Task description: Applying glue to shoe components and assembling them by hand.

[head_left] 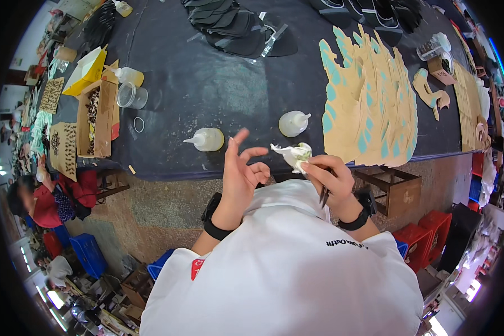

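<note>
My right hand [333, 178] pinches a crumpled white tissue [294, 157] with yellowish-green stains, above the near edge of the table. A thin dark tool [323, 197] sticks out below the same hand; its kind is hard to make out. To the left, my left hand [242, 173] is raised with fingers spread and nothing in it. Beyond it a squeeze bottle [206, 140] of pale liquid lies on its side, nozzle toward the left. Another squeeze bottle [294, 124] is just beyond the tissue, its nozzle pointing right.
Tan sheets with teal patches [369, 101] overlap at the right. Black shoe parts [235, 33] are piled at the far side. On the left are a carton of small pieces [98, 120], a clear cup [131, 96] and a yellow box [85, 71]. A wooden stool [397, 190] stands below the table.
</note>
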